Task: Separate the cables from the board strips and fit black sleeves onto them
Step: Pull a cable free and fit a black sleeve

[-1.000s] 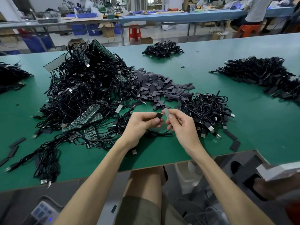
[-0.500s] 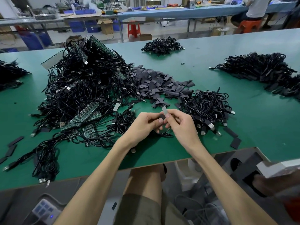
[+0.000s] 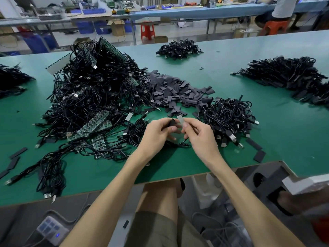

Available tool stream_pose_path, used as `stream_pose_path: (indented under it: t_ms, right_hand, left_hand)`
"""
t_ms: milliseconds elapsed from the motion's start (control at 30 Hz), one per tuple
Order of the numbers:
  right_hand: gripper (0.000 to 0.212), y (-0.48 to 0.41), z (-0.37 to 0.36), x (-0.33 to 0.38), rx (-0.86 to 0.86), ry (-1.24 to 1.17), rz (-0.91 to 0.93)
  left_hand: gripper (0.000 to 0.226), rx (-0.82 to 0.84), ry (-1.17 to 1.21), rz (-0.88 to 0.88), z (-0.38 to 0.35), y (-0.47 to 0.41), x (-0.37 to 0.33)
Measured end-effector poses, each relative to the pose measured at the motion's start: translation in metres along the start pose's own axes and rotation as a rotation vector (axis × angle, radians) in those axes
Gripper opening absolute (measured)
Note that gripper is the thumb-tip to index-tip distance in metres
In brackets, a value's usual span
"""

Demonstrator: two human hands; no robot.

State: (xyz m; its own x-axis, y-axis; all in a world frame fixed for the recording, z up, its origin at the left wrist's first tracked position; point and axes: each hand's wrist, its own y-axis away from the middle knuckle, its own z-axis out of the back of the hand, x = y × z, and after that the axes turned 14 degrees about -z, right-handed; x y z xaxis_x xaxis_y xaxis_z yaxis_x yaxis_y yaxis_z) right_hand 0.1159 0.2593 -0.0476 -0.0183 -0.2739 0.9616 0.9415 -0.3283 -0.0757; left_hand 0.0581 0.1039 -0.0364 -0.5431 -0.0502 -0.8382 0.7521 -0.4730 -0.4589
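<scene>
My left hand [image 3: 156,134] pinches a small black sleeve [image 3: 172,122] just above the green table [image 3: 284,132]. My right hand [image 3: 199,136] pinches the pale board end [image 3: 180,119] of a black cable [image 3: 179,143], whose loop hangs below both hands. The sleeve's mouth sits right beside the board end. A big tangle of cables [image 3: 92,97] with green board strips [image 3: 94,123] lies to the left. Loose black sleeves [image 3: 174,93] are heaped beyond my hands.
A bundle of cables [image 3: 229,118] lies just right of my hands, with larger piles at the far right [image 3: 292,75], back centre [image 3: 178,49] and far left [image 3: 10,81]. Stray sleeves [image 3: 259,155] lie near the front edge. A seated person [image 3: 281,9] works at the far bench.
Both hands stay close together in front of me. The left hand's sleeve has come up beside the board end held by the right hand.
</scene>
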Motion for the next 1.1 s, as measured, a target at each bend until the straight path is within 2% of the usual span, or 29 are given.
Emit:
stream_pose_path:
  t_ms: [133, 267, 367, 633, 767, 933, 1100]
  right_hand:
    - [0.013, 0.002, 0.001, 0.003, -0.008, -0.075, -0.023]
    - [0.004, 0.004, 0.001, 0.004, -0.009, -0.1, -0.004]
    - [0.005, 0.004, 0.002, 0.004, -0.021, -0.079, 0.015]
    - [0.005, 0.004, 0.001, 0.003, -0.057, -0.04, 0.014]
    - [0.005, 0.004, 0.0, 0.003, -0.049, -0.008, 0.029]
    - [0.005, 0.004, -0.001, 0.001, -0.014, 0.073, 0.031]
    - [0.012, 0.004, -0.001, 0.002, 0.018, -0.047, -0.028]
  left_hand:
    - [0.027, -0.108, -0.22, -0.058, 0.0, 0.0, 0.008]
    - [0.034, -0.053, -0.334, -0.097, -0.001, 0.002, 0.006]
    - [0.047, -0.024, -0.394, -0.102, -0.001, 0.003, 0.004]
    - [0.061, 0.02, -0.499, -0.093, -0.002, 0.002, -0.001]
    - [0.069, 0.073, -0.599, -0.13, -0.001, 0.005, 0.001]
    - [0.074, 0.24, -0.747, -0.226, 0.003, 0.008, 0.009]
    - [0.071, 0.316, -0.735, -0.309, 0.006, 0.01, 0.013]
